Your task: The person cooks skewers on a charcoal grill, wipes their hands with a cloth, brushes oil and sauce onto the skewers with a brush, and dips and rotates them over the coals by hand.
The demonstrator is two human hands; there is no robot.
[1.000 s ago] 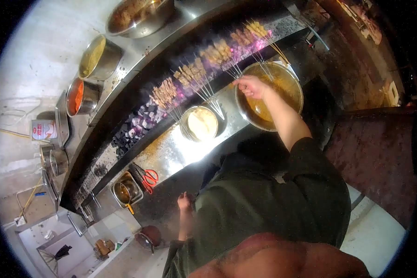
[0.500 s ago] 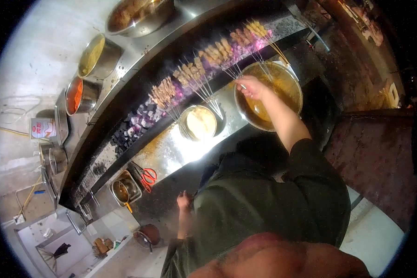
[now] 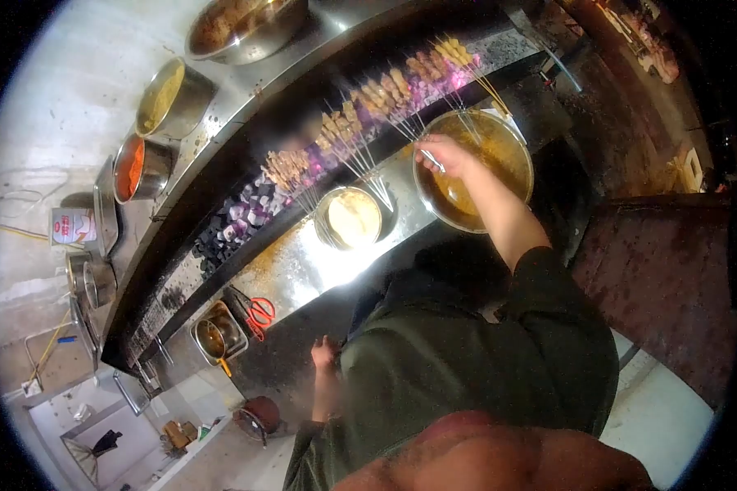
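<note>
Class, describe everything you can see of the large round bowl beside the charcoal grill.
The large round bowl looks like shiny metal, with a wide circular mouth and thin rim. It sits mouth up beside the charcoal grill. Yellowish-brown material coats much of its inside. The person's right grip and forearm hide part of it. Skewer sticks project from the grill toward its upper edge; whether they touch it cannot be told.

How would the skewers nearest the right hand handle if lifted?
The skewers would likely stay stiff: they look thin but straight. They'll probably feel tip-heavy, with food bunched toward the far ends, and may twist, being so slim.
</note>
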